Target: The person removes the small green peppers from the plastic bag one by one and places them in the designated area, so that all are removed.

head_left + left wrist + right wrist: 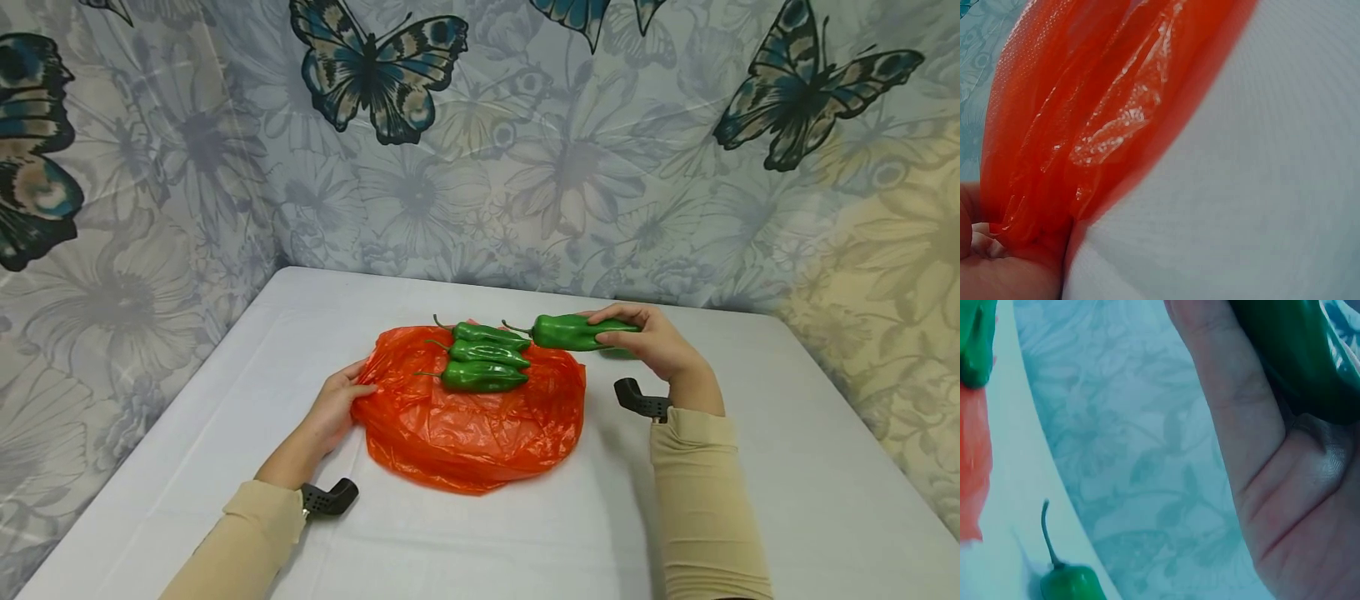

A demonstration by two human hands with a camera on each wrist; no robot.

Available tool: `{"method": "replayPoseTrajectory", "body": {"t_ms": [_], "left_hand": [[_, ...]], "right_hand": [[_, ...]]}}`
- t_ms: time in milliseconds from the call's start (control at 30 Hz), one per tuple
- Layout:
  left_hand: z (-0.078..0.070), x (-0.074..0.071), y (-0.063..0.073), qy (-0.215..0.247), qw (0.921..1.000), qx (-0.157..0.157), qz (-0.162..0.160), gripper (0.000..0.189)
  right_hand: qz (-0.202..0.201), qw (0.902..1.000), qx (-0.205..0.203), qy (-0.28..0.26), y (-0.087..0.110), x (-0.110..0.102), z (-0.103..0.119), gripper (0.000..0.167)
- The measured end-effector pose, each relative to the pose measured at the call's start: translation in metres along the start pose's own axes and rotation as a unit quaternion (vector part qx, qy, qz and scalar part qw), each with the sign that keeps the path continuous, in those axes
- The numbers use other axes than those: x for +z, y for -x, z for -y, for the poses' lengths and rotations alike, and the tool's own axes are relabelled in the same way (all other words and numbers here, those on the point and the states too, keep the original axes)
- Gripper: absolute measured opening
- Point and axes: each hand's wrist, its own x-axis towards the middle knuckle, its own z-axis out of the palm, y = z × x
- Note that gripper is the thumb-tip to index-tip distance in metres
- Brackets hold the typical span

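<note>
Head: pepper (564,332) between right fingers (624,312).

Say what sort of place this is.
Probably an indoor recording corner: a white table in front of butterfly-print wall covering, with black wrist mounts on both arms.

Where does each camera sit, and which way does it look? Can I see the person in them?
Head: worn on the head, looking forward and down at the orange bag with three green peppers on it; the left hand, right hand and both sleeves show.
Left wrist: worn there, looking at the bag's bunched edge; only part of the left hand shows, lower left.
Right wrist: worn there, looking at the held pepper; part of the right hand shows.
Shared: head and right wrist both see the held pepper.
</note>
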Motion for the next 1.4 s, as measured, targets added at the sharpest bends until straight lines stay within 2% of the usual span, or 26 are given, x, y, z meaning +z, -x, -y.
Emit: {"method": "replayPoseTrajectory", "body": {"t_ms": [200, 767, 1000, 1400], "left_hand": [[0.0, 0.0, 0.0, 0.002, 1.0, -0.001, 0.0, 0.057], [-0.002, 0.001, 0.001, 0.002, 1.0, 0.0, 0.005, 0.057], [-0.001, 0.001, 0.002, -0.002, 1.0, -0.004, 0.001, 0.057], [-0.002, 0.001, 0.002, 0.0, 1.0, 0.0, 0.005, 0.057]], "right_hand": [[-0.005, 0.9996, 0.022, -0.02, 0.005, -0.014, -0.003, 0.027], [0.002, 0.9947, 0.001, -0.103, 0.017, -0.046, -0.012, 0.036], [0.013, 0.9931, 0.005, -0.116, 0.02, -0.057, -0.012, 0.039], [-0.004, 0.9899, 0.026, -0.139, 0.019, -0.068, -0.014, 0.037]]}}
